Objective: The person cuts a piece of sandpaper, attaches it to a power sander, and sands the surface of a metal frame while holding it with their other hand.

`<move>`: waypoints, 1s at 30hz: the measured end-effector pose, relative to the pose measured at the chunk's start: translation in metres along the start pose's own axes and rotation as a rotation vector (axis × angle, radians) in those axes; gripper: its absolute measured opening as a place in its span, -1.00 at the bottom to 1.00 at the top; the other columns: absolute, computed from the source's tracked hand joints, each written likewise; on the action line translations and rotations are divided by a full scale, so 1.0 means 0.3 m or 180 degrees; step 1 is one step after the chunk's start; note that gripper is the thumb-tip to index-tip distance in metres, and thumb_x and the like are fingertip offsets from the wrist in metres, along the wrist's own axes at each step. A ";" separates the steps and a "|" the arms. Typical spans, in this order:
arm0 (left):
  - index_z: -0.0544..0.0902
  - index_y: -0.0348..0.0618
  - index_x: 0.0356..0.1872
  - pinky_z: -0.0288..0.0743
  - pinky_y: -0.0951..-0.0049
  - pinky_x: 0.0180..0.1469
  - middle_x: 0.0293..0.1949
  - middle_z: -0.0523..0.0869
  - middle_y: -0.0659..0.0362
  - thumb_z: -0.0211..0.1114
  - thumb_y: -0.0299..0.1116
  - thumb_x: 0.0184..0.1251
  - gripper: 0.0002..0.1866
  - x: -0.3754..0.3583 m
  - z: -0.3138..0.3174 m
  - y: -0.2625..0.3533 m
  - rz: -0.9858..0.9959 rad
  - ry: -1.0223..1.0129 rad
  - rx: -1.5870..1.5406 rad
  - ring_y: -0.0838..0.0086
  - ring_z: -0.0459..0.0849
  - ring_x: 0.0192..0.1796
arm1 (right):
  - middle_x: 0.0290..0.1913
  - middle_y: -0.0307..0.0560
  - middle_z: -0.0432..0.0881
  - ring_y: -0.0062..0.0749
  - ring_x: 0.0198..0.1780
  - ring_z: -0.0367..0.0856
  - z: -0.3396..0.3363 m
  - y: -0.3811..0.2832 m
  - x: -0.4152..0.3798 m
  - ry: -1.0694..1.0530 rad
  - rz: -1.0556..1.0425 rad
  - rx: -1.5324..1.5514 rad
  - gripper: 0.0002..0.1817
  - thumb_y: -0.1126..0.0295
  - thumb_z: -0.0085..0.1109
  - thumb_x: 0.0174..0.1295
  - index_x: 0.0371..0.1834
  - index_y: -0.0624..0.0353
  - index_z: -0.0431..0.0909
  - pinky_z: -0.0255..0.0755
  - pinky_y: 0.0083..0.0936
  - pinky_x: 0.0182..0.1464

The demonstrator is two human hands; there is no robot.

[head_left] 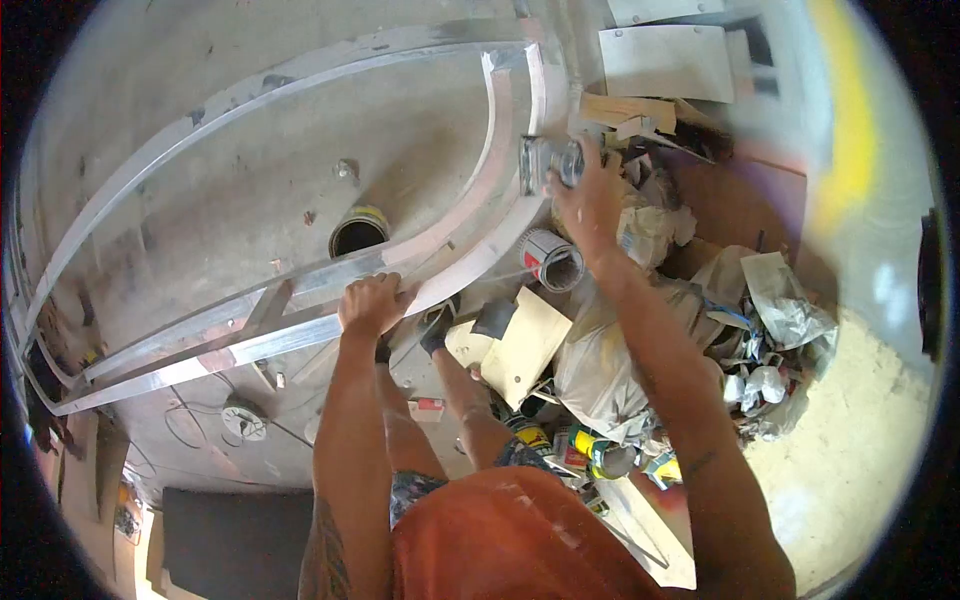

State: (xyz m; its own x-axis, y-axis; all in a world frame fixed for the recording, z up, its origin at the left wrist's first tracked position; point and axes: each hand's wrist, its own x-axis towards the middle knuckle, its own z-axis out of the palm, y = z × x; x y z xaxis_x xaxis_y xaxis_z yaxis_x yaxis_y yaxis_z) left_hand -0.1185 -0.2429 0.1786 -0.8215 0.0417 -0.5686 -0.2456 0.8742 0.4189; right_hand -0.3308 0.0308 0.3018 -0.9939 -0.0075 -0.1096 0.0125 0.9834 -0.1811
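Observation:
A large curved frame (pixel 472 262), pale with pinkish and whitish patches, stretches from the lower left up to the top. My left hand (pixel 370 303) is closed around its near edge where the straight part begins to bend. Out at the right side of the curve, my right hand (pixel 588 200) grips a greyish sanding block (pixel 537 165) that rests against the frame's face. Some blur hides the block's details. A paint can (pixel 536 250) sits just under the curve, between my two hands. Inside the outline, a second open can (pixel 360 232) has a dark interior.
Crumpled plastic and paper rubbish (pixel 610 350) piles up on the right, beside a cardboard sheet (pixel 527 345). Several more cans (pixel 600 452) stand near my legs. A round white-faced object (pixel 243 420) with a cable lies on the floor at left, above a dark mat (pixel 235 540).

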 end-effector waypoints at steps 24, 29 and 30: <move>0.80 0.01 -0.09 0.67 -0.06 0.04 -0.13 0.85 0.03 0.29 0.25 0.36 -0.49 -0.004 -0.019 0.008 0.0108 -0.0115 0.0186 -0.01 0.82 -0.06 | 0.18 0.38 0.46 0.37 0.01 0.69 0.027 0.033 0.227 0.0484 -0.0097 -0.0075 -0.16 0.08 0.54 0.16 0.51 -0.12 0.34 0.65 0.04 0.04; 0.75 0.03 0.06 0.64 -0.02 0.14 0.03 0.81 -0.03 0.26 0.41 0.31 -0.33 -0.009 -0.040 0.016 0.0133 -0.0389 0.0320 0.03 0.79 0.09 | 0.23 0.35 0.43 0.35 0.09 0.68 0.004 -0.032 -0.027 0.0233 -0.0011 0.0002 -0.20 0.14 0.54 0.18 0.49 -0.10 0.38 0.68 0.04 0.05; 0.75 0.03 0.06 0.64 -0.02 0.14 0.03 0.81 -0.03 0.26 0.41 0.31 -0.33 -0.009 -0.035 0.011 0.0136 -0.0396 0.0315 0.03 0.79 0.09 | 0.23 0.36 0.43 0.37 0.11 0.67 0.002 -0.047 -0.074 0.0122 0.0073 -0.0101 -0.21 0.15 0.54 0.18 0.48 -0.09 0.39 0.67 0.03 0.07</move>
State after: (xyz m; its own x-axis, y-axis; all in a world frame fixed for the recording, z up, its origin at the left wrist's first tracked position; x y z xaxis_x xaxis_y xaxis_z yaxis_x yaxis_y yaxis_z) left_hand -0.1225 -0.2452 0.1889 -0.7587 0.1341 -0.6375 -0.1548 0.9134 0.3764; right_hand -0.3089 0.0170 0.3062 -0.9969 0.0216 -0.0756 0.0326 0.9885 -0.1478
